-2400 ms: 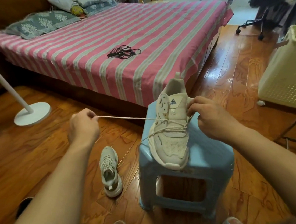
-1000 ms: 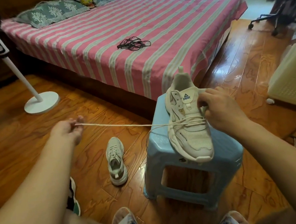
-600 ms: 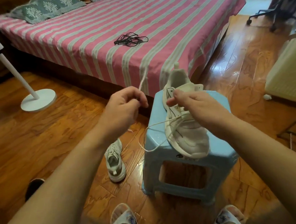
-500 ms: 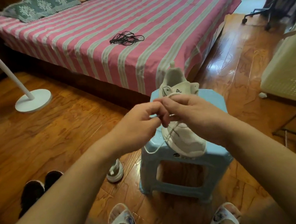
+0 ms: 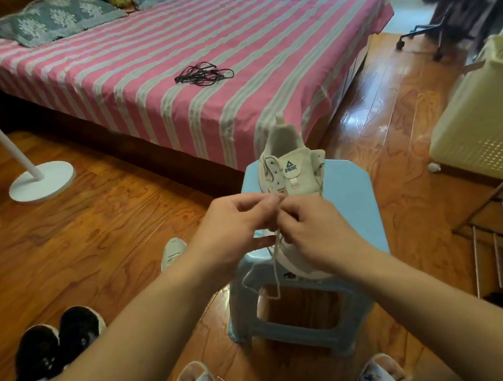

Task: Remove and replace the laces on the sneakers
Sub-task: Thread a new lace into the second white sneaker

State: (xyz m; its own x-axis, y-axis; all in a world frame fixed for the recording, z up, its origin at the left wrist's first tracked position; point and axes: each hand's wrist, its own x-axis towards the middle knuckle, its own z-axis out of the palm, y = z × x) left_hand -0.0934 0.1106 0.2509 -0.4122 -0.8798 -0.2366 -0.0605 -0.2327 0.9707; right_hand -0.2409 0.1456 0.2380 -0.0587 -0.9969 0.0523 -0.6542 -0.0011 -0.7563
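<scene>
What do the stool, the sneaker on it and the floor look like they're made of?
The stool looks like moulded plastic: uniform pale blue, smooth, rounded edges. The sneaker seems to be off-white mesh fabric with synthetic panels and a printed logo; its exact material is unclear. The floor looks like glossy varnished wood or wood-look laminate: grain pattern, plank seams, bright reflections.

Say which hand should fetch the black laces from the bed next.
Left, probably. The black laces lie up and left of the left hand; the right hand would have to cross over it.
</scene>
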